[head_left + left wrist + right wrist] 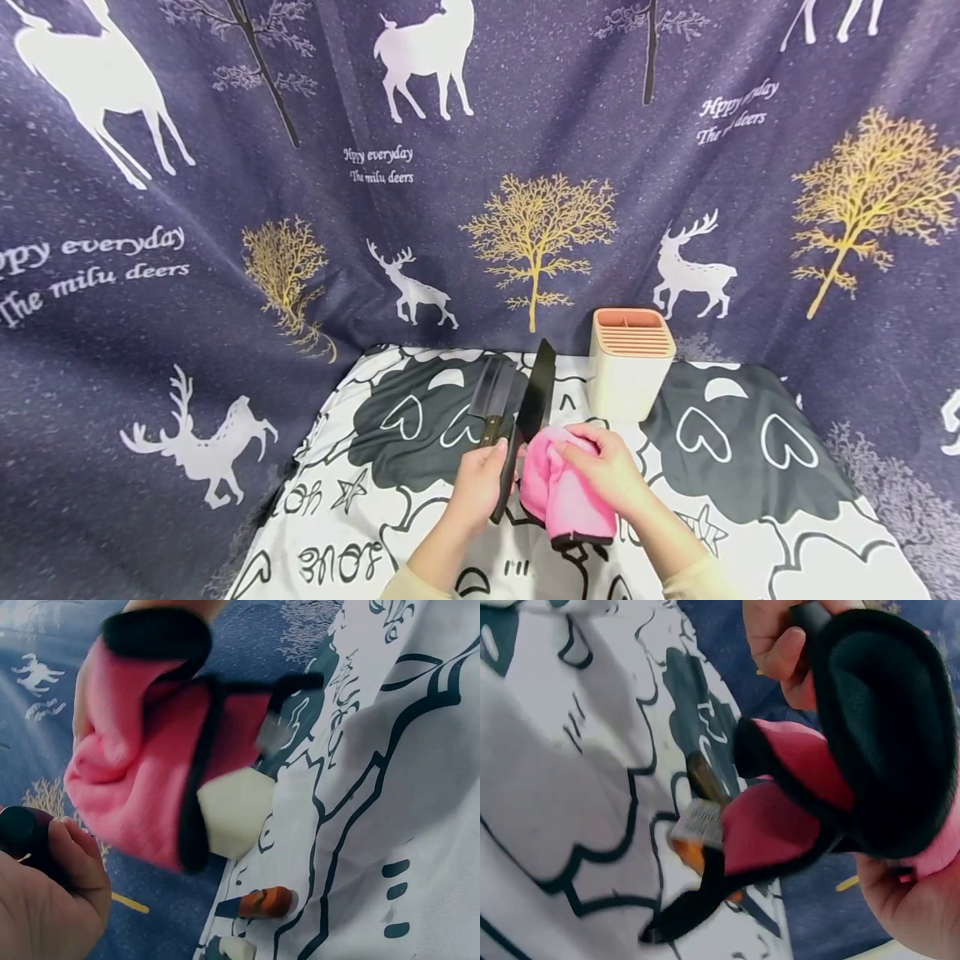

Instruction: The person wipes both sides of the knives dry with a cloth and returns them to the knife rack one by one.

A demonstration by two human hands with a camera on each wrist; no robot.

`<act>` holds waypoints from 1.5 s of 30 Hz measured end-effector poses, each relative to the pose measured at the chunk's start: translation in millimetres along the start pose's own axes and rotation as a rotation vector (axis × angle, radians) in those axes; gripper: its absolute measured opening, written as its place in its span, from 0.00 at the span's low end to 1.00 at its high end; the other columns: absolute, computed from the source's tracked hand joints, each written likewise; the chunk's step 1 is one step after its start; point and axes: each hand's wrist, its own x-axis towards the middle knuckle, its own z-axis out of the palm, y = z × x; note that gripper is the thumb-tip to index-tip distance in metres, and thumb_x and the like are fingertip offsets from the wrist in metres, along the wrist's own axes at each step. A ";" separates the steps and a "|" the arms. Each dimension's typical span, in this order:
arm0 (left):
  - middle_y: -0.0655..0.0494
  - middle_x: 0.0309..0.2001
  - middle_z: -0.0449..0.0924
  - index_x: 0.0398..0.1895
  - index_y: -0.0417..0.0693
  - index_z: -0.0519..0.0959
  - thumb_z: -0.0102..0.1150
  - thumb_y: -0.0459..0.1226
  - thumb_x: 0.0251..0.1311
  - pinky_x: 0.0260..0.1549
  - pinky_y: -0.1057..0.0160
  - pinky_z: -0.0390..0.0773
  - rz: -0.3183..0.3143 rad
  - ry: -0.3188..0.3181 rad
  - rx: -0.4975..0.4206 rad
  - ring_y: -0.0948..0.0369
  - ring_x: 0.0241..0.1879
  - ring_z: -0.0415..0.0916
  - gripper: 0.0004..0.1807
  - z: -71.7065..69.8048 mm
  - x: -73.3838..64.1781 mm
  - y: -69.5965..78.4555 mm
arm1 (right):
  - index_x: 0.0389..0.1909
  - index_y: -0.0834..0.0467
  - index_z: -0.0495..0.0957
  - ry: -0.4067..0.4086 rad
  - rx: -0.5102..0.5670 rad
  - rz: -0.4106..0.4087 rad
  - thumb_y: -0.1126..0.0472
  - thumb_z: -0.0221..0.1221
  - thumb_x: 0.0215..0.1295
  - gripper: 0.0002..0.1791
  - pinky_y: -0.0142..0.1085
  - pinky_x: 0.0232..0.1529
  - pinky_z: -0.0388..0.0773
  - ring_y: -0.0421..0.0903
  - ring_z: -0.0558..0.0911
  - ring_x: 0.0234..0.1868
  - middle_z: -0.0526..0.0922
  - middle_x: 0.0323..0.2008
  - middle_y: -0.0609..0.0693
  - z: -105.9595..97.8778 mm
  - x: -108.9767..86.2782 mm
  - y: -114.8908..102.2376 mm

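- From my remote seat, I judge the step in hand to be wiping a long black-bladed knife with a black handle [537,390].
- I have the left grip [478,487] clamped round that handle, the blade pointing up toward the bench's far edge.
- My right grip [609,468] pinches a folded pink fabric cloth with dark edging [573,500], beside the blade's base; I cannot tell whether cloth and steel touch.
- As I read it, the next move calls for laying the fold over the blade and drawing it toward the tip, fingers clear of the edge.
- A cream upright knife block [626,390] stands near the far edge of the bench, right of its middle; I see nothing rising from its slotted orange top [637,340], and its inside is hidden.
- On the bench's printed white-and-black cover [408,557], a dark-bladed, brown-handled cleaver [491,388] lies left of the knife, toward the far edge.
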 end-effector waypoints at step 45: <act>0.58 0.28 0.78 0.49 0.44 0.85 0.66 0.44 0.67 0.22 0.71 0.77 0.166 -0.140 0.338 0.71 0.22 0.72 0.15 26.4 -23.6 4.5 | 0.50 0.62 0.83 0.110 0.372 0.349 0.57 0.66 0.65 0.17 0.30 0.33 0.78 0.39 0.80 0.29 0.83 0.28 0.44 21.6 18.0 14.4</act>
